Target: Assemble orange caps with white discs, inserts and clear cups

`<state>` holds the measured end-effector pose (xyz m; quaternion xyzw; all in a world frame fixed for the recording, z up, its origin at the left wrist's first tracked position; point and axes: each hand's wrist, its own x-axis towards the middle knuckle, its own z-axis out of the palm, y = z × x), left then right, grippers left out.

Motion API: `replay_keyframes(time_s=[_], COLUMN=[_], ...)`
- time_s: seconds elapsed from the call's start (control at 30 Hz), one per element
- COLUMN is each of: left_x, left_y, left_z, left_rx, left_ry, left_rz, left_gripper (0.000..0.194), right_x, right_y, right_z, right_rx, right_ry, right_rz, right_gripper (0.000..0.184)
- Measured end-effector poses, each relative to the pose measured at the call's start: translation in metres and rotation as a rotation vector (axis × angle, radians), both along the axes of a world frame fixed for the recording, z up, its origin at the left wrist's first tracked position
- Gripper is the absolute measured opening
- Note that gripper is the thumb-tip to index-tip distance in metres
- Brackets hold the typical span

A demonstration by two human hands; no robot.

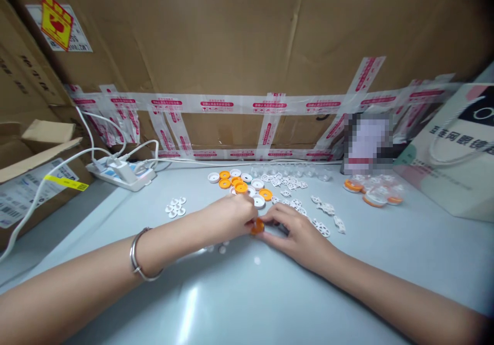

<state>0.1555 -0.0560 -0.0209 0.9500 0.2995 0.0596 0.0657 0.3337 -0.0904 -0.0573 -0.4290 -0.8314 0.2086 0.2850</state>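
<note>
My left hand [231, 216], with a silver bracelet [139, 257] on its wrist, pinches a small orange round cap [257, 226] just above the pale grey table [239, 293]. My right hand [297, 234] meets it from the other side, fingers curled on the same cap. Just beyond my hands lies a cluster of orange and white round caps [241, 184]. Several small white perforated pieces [324, 216] are scattered to the right of them.
A white power strip [121, 174] with plugged cables sits at the back left. Cardboard walls with red-printed tape [239, 105] enclose the table. A clear bag of orange and white parts [372, 190] and a white paper bag [451, 165] stand at the right.
</note>
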Motion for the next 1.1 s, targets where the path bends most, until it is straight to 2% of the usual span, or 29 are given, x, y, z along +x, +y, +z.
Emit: replay_keyframes(time_s=[0.1, 0.17, 0.3, 0.37, 0.53, 0.6, 0.73, 0.9, 1.03, 1.1], left_x=[0.005, 0.006, 0.002, -0.004, -0.036, -0.049, -0.059, -0.042, -0.028, -0.028], left_y=[-0.003, -0.004, -0.007, -0.009, -0.019, -0.024, -0.034, -0.032, -0.026, -0.024], left_z=[-0.002, -0.005, -0.008, -0.010, -0.020, -0.024, -0.024, -0.017, -0.023, -0.023], left_rx=[0.113, 0.160, 0.153, 0.200, 0.437, 0.460, 0.394, 0.257, 0.111, 0.099], left_ry=[0.153, 0.166, 0.129, 0.099, 0.051, 0.061, 0.063, -0.080, -0.173, -0.187], left_rz=[-0.031, -0.055, 0.034, 0.052, -0.015, -0.018, 0.004, 0.072, 0.052, 0.054], left_gripper=[0.010, 0.011, 0.010, 0.010, 0.017, 0.017, 0.018, 0.021, 0.020, 0.020], right_x=[-0.002, -0.003, -0.003, -0.003, -0.002, -0.002, -0.003, -0.004, -0.003, -0.003], right_y=[0.001, 0.002, 0.004, 0.004, 0.003, 0.003, 0.003, 0.005, 0.006, 0.005], right_z=[0.001, 0.001, 0.001, 0.000, -0.002, -0.003, -0.002, -0.001, -0.001, -0.001], right_rx=[0.024, 0.024, -0.003, -0.006, -0.019, -0.013, -0.011, -0.048, -0.062, -0.072], right_ry=[-0.044, -0.053, -0.020, -0.007, -0.010, -0.012, -0.009, 0.033, 0.039, 0.039], right_rz=[0.003, -0.005, -0.002, 0.011, 0.014, 0.012, 0.022, 0.027, 0.037, 0.032], right_gripper=[0.011, 0.011, 0.013, 0.013, 0.018, 0.021, 0.023, 0.022, 0.021, 0.022])
